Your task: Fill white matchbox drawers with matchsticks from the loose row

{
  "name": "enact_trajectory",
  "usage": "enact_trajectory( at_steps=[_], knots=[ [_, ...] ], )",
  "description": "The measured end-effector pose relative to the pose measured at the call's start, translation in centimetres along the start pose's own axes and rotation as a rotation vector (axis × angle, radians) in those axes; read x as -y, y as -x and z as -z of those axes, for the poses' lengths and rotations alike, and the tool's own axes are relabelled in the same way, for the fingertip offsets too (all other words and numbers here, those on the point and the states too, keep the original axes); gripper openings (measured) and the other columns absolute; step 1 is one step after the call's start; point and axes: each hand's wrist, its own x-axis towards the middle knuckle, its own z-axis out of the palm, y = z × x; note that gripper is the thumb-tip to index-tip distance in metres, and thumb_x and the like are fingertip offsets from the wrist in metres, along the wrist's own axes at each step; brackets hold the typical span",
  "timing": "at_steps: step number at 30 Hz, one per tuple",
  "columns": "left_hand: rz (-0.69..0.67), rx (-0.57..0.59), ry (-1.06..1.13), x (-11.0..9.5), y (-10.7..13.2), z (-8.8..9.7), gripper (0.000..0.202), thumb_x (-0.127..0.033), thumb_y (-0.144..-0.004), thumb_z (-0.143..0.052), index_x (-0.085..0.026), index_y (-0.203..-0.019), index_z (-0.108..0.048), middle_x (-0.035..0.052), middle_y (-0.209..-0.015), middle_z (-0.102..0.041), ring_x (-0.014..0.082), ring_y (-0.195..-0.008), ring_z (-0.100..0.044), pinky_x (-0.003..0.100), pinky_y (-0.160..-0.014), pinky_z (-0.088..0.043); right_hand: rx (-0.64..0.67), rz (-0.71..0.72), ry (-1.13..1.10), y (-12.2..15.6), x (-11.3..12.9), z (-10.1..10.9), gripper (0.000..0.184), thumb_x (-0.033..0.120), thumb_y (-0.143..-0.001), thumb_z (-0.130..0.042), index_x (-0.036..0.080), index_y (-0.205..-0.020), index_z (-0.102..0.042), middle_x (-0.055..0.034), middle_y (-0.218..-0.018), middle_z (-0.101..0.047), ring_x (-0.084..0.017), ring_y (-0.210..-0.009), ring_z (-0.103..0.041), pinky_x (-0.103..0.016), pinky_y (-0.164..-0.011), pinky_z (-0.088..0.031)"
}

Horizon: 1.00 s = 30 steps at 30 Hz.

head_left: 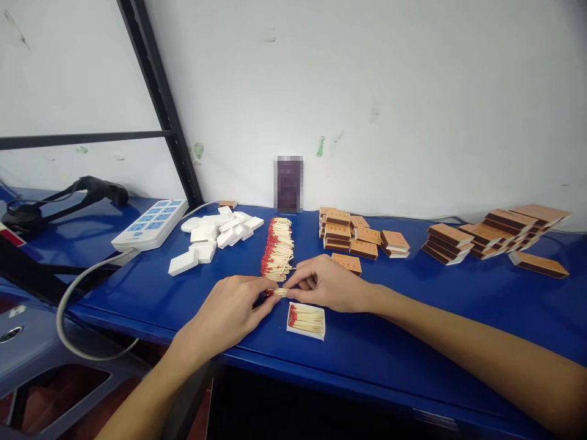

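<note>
Between the fingertips of my left hand (pixel 236 308) and my right hand (pixel 328 282) is a small bundle of matches (pixel 280 293), red heads toward the left. Both hands are closed in a pinch on it, just above the blue tabletop. Right behind them lies a long pile of loose matches (pixel 279 247), heads mostly to the left. In front of my right hand a white matchbox tray (pixel 306 333) lies face up, with a layer of red-headed matches in it. An orange matchbox cover (pixel 347 263) is partly hidden behind my right hand.
White trays (pixel 204 232) are heaped at the left, beside a power strip (pixel 151 224) with a grey cable. Orange matchboxes (pixel 338 232) stand in stacks behind my right hand, with more stacks (pixel 493 235) farther right. A pixelated dark object (pixel 288 184) leans against the wall.
</note>
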Motion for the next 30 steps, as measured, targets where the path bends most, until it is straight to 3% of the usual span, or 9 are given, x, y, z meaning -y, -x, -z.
enact_trajectory(
  at_steps=[7,13,21,30],
  knots=[
    [-0.007,-0.020,0.003,0.00,-0.07,-0.13,0.021,-0.035,-0.096,-0.049,-0.023,-0.097,-0.067,-0.0034,-0.063,-0.060,0.0121,-0.050,-0.049,0.023,-0.054,-0.030,-0.022,0.023,0.063,0.12,0.31,-0.15,0.022,0.035,-0.084,-0.065,0.016,-0.089,-0.075,0.0035,-0.058,-0.051,-0.007,-0.051,-0.041,-0.020,-0.049,-0.032],
    [-0.006,-0.024,-0.020,-0.06,0.05,-0.24,0.021,-0.035,-0.097,-0.048,-0.023,-0.096,-0.066,-0.0033,-0.063,-0.060,0.0126,-0.051,-0.050,0.023,-0.054,-0.030,-0.008,0.079,0.133,-0.02,0.13,0.00,0.024,0.037,-0.086,-0.063,0.018,-0.090,-0.076,0.0030,-0.060,-0.052,-0.007,-0.052,-0.041,-0.021,-0.051,-0.032],
    [-0.015,0.002,0.016,0.06,-0.01,-0.16,0.025,-0.036,-0.098,-0.045,-0.024,-0.101,-0.067,-0.0014,-0.085,-0.071,0.0144,-0.066,-0.060,0.024,-0.060,-0.034,-0.060,0.062,0.108,0.17,-0.11,-0.48,0.016,0.029,-0.085,-0.064,0.018,-0.086,-0.075,0.0031,-0.062,-0.054,-0.006,-0.052,-0.043,-0.020,-0.051,-0.032],
    [-0.045,0.030,0.004,-0.03,-0.15,0.12,0.025,-0.033,-0.099,-0.044,-0.024,-0.100,-0.067,-0.0003,-0.085,-0.070,0.0155,-0.067,-0.060,0.024,-0.061,-0.034,-0.064,0.090,0.119,0.12,-0.28,-0.34,0.019,0.032,-0.086,-0.065,0.017,-0.088,-0.076,0.0020,-0.063,-0.056,-0.007,-0.053,-0.045,-0.020,-0.052,-0.033]
  ],
)
